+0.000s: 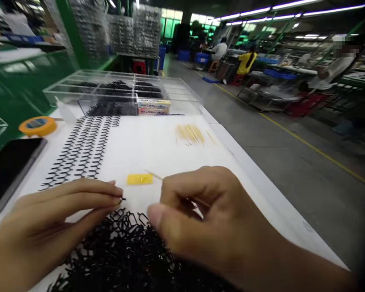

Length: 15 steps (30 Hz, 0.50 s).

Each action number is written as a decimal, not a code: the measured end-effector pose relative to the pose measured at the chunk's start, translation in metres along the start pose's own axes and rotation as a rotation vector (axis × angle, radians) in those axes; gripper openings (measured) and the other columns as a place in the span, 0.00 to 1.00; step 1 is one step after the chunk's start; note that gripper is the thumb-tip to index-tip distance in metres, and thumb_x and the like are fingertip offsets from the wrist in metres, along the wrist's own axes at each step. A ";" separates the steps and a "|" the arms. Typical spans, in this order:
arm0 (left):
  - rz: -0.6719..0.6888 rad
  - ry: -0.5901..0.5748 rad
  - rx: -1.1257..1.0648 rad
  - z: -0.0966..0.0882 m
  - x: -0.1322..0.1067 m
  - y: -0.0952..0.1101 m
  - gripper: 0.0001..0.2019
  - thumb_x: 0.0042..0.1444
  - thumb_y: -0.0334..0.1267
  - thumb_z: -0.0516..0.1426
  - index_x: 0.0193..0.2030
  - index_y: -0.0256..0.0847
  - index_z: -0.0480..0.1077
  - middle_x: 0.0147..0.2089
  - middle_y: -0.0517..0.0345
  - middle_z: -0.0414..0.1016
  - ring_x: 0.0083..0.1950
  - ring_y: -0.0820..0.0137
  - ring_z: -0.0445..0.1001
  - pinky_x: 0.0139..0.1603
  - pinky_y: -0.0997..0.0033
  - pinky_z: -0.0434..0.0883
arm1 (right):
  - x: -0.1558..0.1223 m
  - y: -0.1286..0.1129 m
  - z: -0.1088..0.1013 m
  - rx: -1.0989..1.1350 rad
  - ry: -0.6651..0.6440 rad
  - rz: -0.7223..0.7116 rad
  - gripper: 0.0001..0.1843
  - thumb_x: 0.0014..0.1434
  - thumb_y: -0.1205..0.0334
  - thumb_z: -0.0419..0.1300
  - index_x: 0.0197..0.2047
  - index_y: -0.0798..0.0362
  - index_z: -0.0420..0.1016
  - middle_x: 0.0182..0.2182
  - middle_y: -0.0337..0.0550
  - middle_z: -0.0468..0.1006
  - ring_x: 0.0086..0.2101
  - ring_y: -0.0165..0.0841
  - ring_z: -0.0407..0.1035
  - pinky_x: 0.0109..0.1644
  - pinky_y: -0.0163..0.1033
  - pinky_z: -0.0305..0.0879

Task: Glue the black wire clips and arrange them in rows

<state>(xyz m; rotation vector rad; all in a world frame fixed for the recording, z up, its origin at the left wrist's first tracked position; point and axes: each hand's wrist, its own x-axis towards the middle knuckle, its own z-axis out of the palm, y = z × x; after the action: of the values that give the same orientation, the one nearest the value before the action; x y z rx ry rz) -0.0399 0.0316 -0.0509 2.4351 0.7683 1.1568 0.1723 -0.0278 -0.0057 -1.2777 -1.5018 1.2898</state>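
Note:
Between the fingertips of my left hand is a small black forked piece, mostly hidden by the fingers. My right hand is closed around a toothpick, whose thin tip points left above a small yellow block. A glossy spot shows on that block. Below both hands spreads a heap of loose black forked pieces. Similar pieces lie in neat slanting rows on the white tabletop, beyond my left hand.
Behind the rows stands a clear compartment tray with black pieces inside. Small boxes rest against its front. Scattered toothpicks lie right of centre. An orange tape roll and a phone are at left. People sit farther off.

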 end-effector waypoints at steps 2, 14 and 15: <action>0.061 -0.036 0.055 0.001 0.008 0.007 0.07 0.50 0.29 0.58 0.35 0.45 0.73 0.39 0.72 0.76 0.38 0.79 0.76 0.48 0.91 0.69 | 0.010 -0.007 -0.011 0.071 -0.045 -0.102 0.19 0.55 0.70 0.57 0.16 0.55 0.57 0.14 0.30 0.52 0.17 0.22 0.45 0.17 0.29 0.42; 0.093 -0.084 0.032 0.000 0.003 0.015 0.06 0.55 0.29 0.55 0.37 0.43 0.69 0.40 0.65 0.75 0.40 0.78 0.75 0.44 0.87 0.72 | 0.015 0.007 -0.008 0.060 -0.114 -0.037 0.17 0.57 0.65 0.57 0.18 0.56 0.59 0.16 0.31 0.53 0.19 0.24 0.47 0.20 0.30 0.43; 0.090 -0.083 0.040 -0.001 0.003 0.017 0.05 0.56 0.29 0.54 0.37 0.43 0.69 0.40 0.64 0.75 0.40 0.78 0.75 0.44 0.87 0.72 | 0.015 0.007 -0.007 0.053 -0.116 -0.032 0.17 0.57 0.64 0.56 0.18 0.56 0.59 0.15 0.31 0.53 0.19 0.24 0.47 0.20 0.30 0.43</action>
<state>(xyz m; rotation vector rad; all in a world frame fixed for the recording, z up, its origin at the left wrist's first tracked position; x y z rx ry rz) -0.0337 0.0204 -0.0399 2.5568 0.6690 1.0745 0.1775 -0.0115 -0.0117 -1.1580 -1.5516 1.3945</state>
